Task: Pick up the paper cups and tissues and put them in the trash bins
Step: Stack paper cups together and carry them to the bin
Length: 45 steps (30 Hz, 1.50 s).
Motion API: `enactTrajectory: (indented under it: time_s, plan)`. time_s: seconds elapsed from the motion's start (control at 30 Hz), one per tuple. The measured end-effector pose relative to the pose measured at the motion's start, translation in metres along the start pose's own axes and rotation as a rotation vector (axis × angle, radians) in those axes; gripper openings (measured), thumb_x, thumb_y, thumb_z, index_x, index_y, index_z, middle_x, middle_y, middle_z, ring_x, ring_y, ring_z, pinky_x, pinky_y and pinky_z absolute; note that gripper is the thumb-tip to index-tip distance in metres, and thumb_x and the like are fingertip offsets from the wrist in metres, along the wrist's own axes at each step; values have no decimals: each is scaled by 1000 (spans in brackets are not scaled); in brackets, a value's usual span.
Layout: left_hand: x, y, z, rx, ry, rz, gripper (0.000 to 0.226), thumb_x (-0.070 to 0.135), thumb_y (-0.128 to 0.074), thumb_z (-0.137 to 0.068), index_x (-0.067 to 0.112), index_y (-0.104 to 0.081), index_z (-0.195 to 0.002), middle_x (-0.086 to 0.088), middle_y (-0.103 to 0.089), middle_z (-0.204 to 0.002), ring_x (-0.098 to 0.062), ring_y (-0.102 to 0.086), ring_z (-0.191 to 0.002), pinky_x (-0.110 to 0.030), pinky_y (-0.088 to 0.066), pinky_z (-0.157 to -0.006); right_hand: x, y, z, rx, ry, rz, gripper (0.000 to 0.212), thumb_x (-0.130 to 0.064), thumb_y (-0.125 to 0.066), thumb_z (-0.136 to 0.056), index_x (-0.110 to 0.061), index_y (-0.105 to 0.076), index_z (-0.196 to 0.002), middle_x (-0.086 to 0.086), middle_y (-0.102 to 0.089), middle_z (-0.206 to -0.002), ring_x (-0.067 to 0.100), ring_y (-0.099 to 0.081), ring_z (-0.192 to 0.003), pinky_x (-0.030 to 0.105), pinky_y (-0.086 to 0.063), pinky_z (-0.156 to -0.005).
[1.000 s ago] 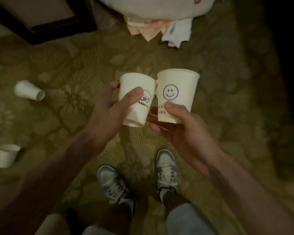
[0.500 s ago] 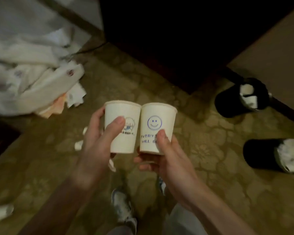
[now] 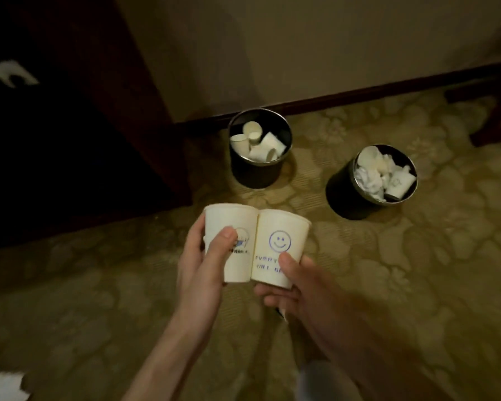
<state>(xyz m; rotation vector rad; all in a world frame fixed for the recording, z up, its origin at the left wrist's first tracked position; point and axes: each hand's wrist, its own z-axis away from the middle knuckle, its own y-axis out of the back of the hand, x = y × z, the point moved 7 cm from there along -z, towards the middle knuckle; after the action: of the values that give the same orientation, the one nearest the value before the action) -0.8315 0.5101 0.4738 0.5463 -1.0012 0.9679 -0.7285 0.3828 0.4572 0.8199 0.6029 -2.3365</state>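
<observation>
Carrying step: two paper cups are on their way to the bins, neither let go yet.

Left hand [image 3: 198, 270] grips the left cup [image 3: 232, 218], thumb across its printed face and fingers round the far side. Right hand [image 3: 307, 287] grips the smiley cup [image 3: 281, 227] low down, thumb on the lettering and fingers curled under the base. Both cups are upright, side walls touching, held over the carpet [image 3: 99, 299] short of both bins.

Left bin [image 3: 255, 176] stands by the skirting, near a dark cabinet [image 3: 78, 140]. Contents: cups only, as far as can be seen. Right bin [image 3: 342, 195] stands apart from it. Contents: crumpled tissues plus at least one cup, piled near the rim.

Judgement: pick-up is done for this pair and the drop is pending. The next move calls for reaching forward until each cup is over a bin mouth, then opening the fingers. Left bin looks the likelier target, being cups only and nearly straight ahead. Release low, since a cup could bounce off the pile.

White tissue [image 3: 0, 386] lies on the floor at the lower left edge, not yet collected.
</observation>
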Motion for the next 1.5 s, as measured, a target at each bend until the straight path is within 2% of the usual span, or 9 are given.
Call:
enactTrajectory:
  time_s: [0.13,0.27,0.43,0.73,0.93,1.13,1.33,1.43,1.5]
  plan:
    - [-1,-71,-107,-24,40,-112,73,60,-67,-73,35,-36,-135,4,-58,-116,-2,-69,-85,-22,-56,-62,-47,53,-95,197,57,-77,72,-57,-75,-54,-23,-45,-110,7,-76,-93,28,-75,-78,28,-57,-56]
    - [-7,-113,-213,-36,70,-167,60,54,-63,-84,32,-31,-129,1,-58,-108,-3,-70,-77,-24,-57,-58,-78,73,-203,232,74,21,34,-38,-68,-87,-30,-39,-103,4,-73,-99,16,-74,-74,23,-55,-54]
    - [-29,-127,-345,24,73,-210,46,45,-62,-92,34,-34,-127,3,-58,-110,-5,-71,-77,-22,-57,-58,-109,75,-336,265,140,175,44,-29,-67,-91,-24,-31,-116,8,-66,-110,15,-72,-74,16,-49,-49]
    - [-109,-142,-481,6,252,-349,68,53,-56,-92,29,-24,-146,5,-54,-115,-11,-63,-89,-23,-54,-59,-91,89,-485,321,98,313,62,-27,-74,-84,-19,-29,-126,11,-55,-129,27,-63,-107,43,-61,-72]
    - [-139,-148,-501,-43,220,-495,60,53,-46,-98,25,-23,-146,-2,-54,-128,-19,-62,-100,-39,-57,-87,-79,101,-499,338,68,579,56,-33,-67,-90,-12,-36,-132,9,-57,-126,25,-66,-101,40,-61,-72]
    - [-124,-140,-480,-142,122,-667,51,41,-37,-104,25,-23,-151,4,-50,-127,-7,-58,-89,-13,-49,-52,-94,97,-479,309,158,836,41,-33,-60,-94,-11,-53,-128,4,-63,-121,17,-64,-100,30,-57,-75]
    - [-87,-121,-418,-308,38,-887,52,48,-29,-104,31,-29,-153,0,-21,-162,-20,-20,-148,-35,-17,-116,-88,81,-405,198,252,905,35,-27,-61,-92,-21,-53,-125,-10,-60,-104,1,-58,-83,21,-51,-63]
    - [-61,-106,-377,-353,-3,-894,42,44,-35,-104,29,-49,-141,0,-42,-150,-21,-37,-139,-29,-31,-109,-81,66,-350,130,313,968,20,-33,-63,-91,-35,-53,-107,-20,-55,-80,-9,-56,-73,17,-43,-58]
    - [-41,-94,-342,-353,-39,-892,29,42,-42,-103,28,-64,-114,1,-63,-115,-18,-62,-105,-24,-46,-79,-71,55,-309,93,349,1006,17,-34,-65,-89,-32,-54,-101,-19,-55,-73,-13,-55,-70,14,-39,-55]
